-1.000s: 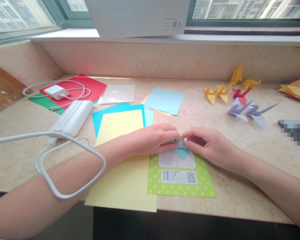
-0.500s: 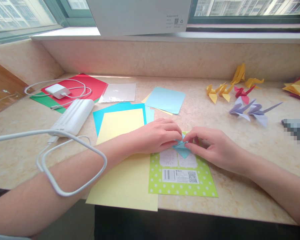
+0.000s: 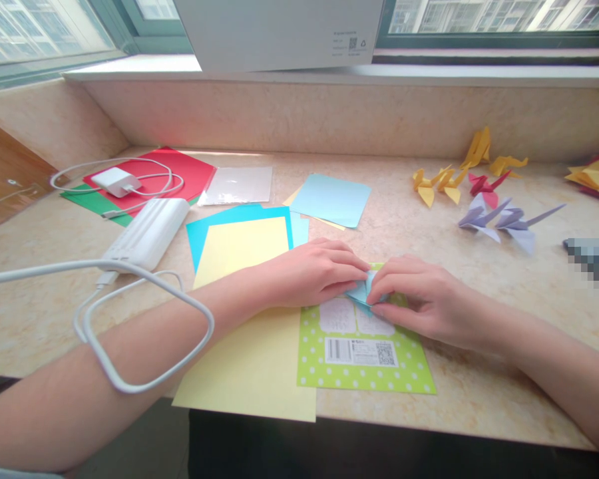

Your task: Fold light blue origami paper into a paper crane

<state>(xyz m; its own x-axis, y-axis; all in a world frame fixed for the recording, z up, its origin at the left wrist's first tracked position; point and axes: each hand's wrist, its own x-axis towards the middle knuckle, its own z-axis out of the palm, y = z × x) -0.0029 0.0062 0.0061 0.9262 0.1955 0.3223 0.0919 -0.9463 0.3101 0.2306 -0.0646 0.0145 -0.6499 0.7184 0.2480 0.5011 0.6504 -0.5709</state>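
Observation:
A small folded piece of light blue origami paper (image 3: 361, 293) lies between my hands, its far parts hidden by fingers. My left hand (image 3: 324, 271) presses on its left side with the fingers bent over it. From the right, my right hand (image 3: 416, 293) pinches the paper between thumb and fingers. Beneath it is a green polka-dotted packet (image 3: 309, 366) with a barcode label. A large pale yellow sheet (image 3: 249, 366) extends under my left forearm, over bright blue paper (image 3: 197, 236).
Folded paper cranes in yellow (image 3: 424, 186), red (image 3: 486, 186) and lilac (image 3: 516, 223) stand at the back right. A white power bank (image 3: 150, 229) with looping cables sits left. Light blue squares (image 3: 332, 199) lie behind my hands. A pixelated dark object (image 3: 596, 263) is far right.
My right fingers have shifted slightly down along the blue paper. Its lower point, which hung toward me before, is now folded up or covered. My left hand has barely moved.

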